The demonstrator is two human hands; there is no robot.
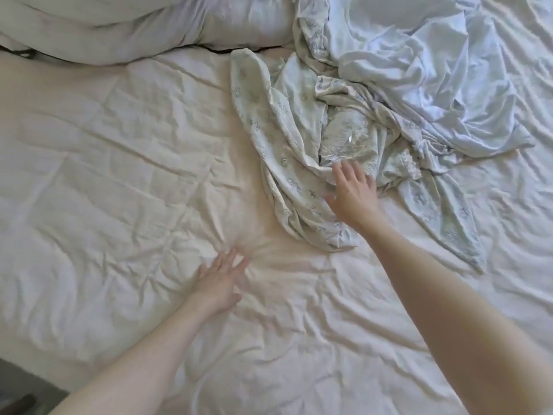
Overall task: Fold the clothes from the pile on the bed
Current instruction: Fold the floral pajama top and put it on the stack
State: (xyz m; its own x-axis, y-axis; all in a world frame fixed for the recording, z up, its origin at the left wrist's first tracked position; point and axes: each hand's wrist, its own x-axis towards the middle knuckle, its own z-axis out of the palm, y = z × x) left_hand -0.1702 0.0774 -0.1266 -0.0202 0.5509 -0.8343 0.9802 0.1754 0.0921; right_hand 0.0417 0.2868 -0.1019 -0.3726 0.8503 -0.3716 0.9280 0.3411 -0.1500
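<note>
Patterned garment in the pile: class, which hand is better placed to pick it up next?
Right hand: its open fingers already reach the patterned garment. The left hand rests on bare sheet, apart from it.

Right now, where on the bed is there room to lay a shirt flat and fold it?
The widest bare stretch of sheet lies left of the patterned garment, between the pillow and the left hand. The sheet near the bottom edge, between both arms, is bare too. The upper right is crowded: the patterned garment under the right hand and the white garment are heaped there.
</note>
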